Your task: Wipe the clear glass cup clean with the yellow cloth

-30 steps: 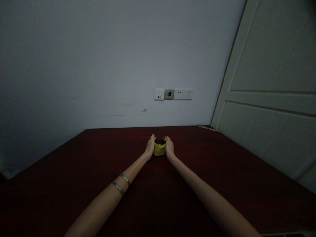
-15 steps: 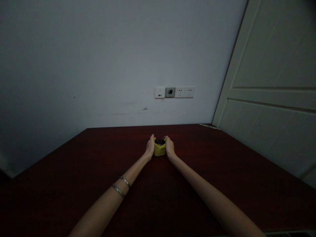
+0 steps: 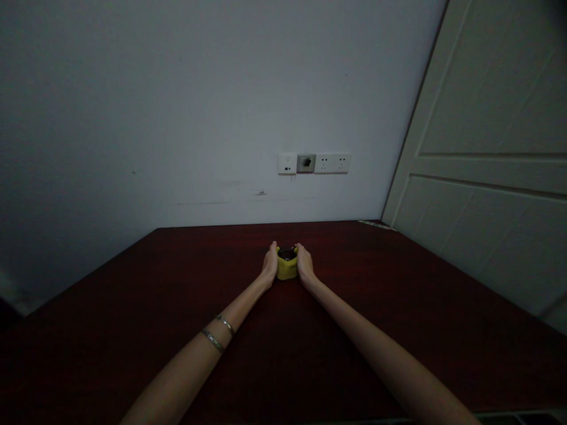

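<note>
A small yellow object [image 3: 286,270] with a dark top stands on the dark red table [image 3: 177,295], far out in front of me. My left hand [image 3: 270,265] presses against its left side and my right hand [image 3: 305,264] against its right side, so both hands cup it between them. The fingers of each hand lie together along the object's sides. Two thin bracelets [image 3: 218,332] sit on my left forearm. Both arms are stretched out straight over the table.
A white wall rises behind the table, with a row of sockets and a switch [image 3: 314,163] above the hands. A pale panelled door [image 3: 487,177] stands at the right, close to the table's right edge.
Hands and yellow object have stayed where they were. Only the view has shifted slightly, so the wall sockets sit a little higher and further right.
</note>
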`<state>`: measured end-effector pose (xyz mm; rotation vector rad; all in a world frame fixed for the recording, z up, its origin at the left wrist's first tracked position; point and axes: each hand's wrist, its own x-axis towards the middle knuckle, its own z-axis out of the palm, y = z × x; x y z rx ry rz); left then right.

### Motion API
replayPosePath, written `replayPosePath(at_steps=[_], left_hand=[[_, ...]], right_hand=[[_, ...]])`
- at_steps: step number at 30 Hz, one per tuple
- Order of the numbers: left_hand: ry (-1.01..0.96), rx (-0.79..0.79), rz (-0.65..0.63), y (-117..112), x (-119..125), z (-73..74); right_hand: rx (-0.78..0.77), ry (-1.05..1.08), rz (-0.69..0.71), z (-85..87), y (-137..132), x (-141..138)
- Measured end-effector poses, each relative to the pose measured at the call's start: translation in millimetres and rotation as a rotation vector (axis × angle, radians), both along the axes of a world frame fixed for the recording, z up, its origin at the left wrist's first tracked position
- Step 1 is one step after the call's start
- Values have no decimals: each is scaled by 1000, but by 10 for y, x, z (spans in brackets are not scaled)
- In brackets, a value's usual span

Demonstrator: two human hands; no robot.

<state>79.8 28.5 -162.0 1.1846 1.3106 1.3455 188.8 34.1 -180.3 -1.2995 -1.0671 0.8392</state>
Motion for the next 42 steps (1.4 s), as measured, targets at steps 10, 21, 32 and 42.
replayPosePath(at_steps=[10, 21, 32, 42], left_hand=[[12, 1, -19, -15, 0, -5], [97, 1, -6, -32, -1, -1], [141, 9, 31, 0, 16, -22], [23, 21, 124, 60, -93, 37]], right_hand=[[9, 34, -7, 33, -30, -21], [-8, -5, 11, 32, -47, -27], [67, -118, 22, 36, -68, -23], [343, -466, 175, 539, -230, 409]])
